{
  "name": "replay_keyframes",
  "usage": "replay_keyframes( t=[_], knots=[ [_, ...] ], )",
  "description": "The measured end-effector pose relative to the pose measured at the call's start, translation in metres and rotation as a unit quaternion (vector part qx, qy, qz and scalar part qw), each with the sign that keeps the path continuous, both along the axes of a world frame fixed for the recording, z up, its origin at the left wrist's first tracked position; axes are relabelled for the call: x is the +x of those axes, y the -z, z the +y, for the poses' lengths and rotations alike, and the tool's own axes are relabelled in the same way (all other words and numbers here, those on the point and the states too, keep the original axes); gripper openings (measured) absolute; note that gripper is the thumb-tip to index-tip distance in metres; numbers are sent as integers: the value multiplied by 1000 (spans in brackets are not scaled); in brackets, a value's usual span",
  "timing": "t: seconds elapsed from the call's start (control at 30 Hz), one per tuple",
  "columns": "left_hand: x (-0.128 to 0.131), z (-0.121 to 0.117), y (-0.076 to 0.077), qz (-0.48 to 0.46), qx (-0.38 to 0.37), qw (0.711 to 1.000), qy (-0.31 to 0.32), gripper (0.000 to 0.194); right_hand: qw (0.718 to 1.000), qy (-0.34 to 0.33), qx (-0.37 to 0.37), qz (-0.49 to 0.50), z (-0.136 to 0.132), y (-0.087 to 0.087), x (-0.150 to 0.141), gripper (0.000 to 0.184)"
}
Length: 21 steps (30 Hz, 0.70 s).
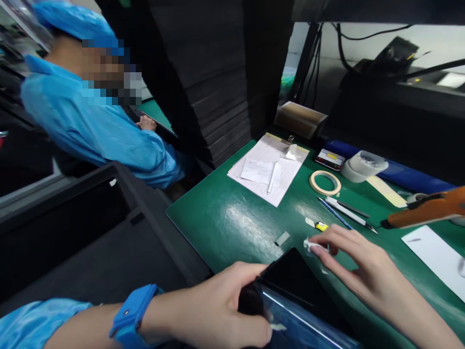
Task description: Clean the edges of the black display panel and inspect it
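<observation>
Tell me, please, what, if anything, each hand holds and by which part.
The left hand grips a dark, glossy panel by its left end in this view; the right hand pinches a small, crumpled white piece by its right side.

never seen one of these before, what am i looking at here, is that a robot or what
No robot: these are a person's two bare hands. The single picture comes from a camera worn on that person's head, looking forward and down, so the arms enter from below.

The left hand, with a blue wristband above it, grips a dark flat panel with a glossy surface. The right hand pinches a small white scrap; its material is hard to tell.

On the green tabletop lie clipped papers, a roll of tape, a blue pen and a small yellow item. An orange tool juts in from the right edge.

The person in blue at upper left is someone else.
</observation>
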<state>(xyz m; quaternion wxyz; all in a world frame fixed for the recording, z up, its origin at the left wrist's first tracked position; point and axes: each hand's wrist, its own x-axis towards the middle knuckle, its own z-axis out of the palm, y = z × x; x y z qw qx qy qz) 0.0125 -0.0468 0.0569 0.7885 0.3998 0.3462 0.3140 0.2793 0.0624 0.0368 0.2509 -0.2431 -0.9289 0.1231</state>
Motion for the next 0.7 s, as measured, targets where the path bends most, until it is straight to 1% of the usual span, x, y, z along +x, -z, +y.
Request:
replay_keyframes(
  t=[0.07, 0.1, 0.13, 0.2, 0.27, 0.3, 0.37, 0.47, 0.57, 0.63, 0.67, 0.7],
  knots=[
    [3, -5, -3, 10, -15, 1000, 5, 19, 998, 32, -8, 49, -20, -10, 0, 11],
    [4, -8, -3, 19, -22, 1000, 10, 19, 996, 38, -12, 76, -30, -16, -2, 7],
    [5, -11, -4, 31, -27, 999, 14, 18, 995, 32, -18, 95, -39, -22, -5, 7],
    [7, -16, -3, 58, -28, 998, 27, 18, 994, -3, -30, 108, -52, -27, -13, 12],
    [8, -21, -3, 79, -31, 996, 38, 20, 994, -29, -33, 102, -57, -25, -19, 14],
    [9, -23, -2, 85, -36, 995, 41, 21, 994, -23, -29, 106, -57, -21, -20, 14],
    [10, -26, 1, 90, -60, 994, 34, 26, 992, 15, -15, 123, -54, -11, -14, 12],
    [10, -29, 8, 106, -102, 989, 27, 38, 988, 73, -11, 138, -55, -1, 9, 9],
    [9, -32, 15, 144, -131, 981, 24, 59, 985, 89, -33, 146, -67, -1, 31, 9],
    [8, -33, 16, 163, -141, 976, 23, 74, 983, 85, -51, 151, -77, -3, 36, 10],
    [8, -33, 16, 163, -142, 976, 24, 77, 984, 76, -60, 151, -81, -4, 36, 9],
    [8, -34, 16, 158, -140, 977, 27, 75, 984, 61, -68, 150, -85, -4, 34, 9]
  ],
)
